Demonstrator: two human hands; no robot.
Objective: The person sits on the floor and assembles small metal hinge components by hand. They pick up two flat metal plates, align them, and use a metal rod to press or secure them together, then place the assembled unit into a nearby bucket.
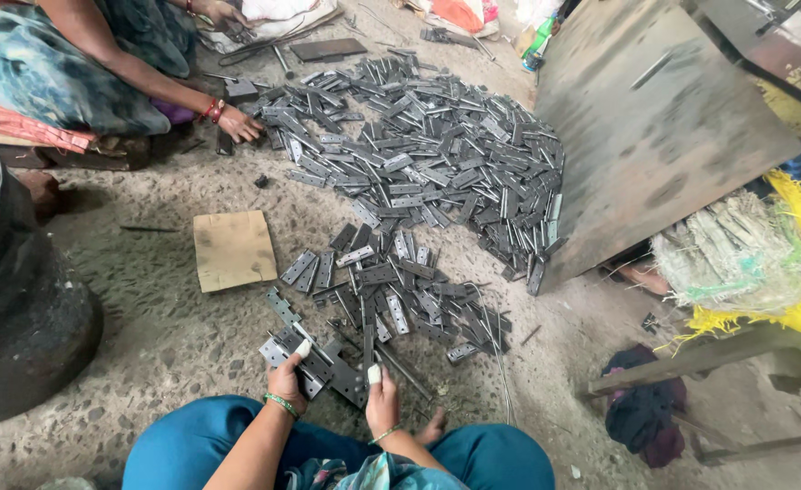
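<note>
Both hands low on the floor: left hand (288,370) and right hand (381,403) grip a metal hinge (332,372) at the near edge of the hinge pile (418,172). Best keep both leaves lined up flat, thumbs pressing evenly.

Left hand (289,372) and right hand (380,399) grip a hinge (335,372); hinge pile (418,154) at 12 o'clock.
</note>
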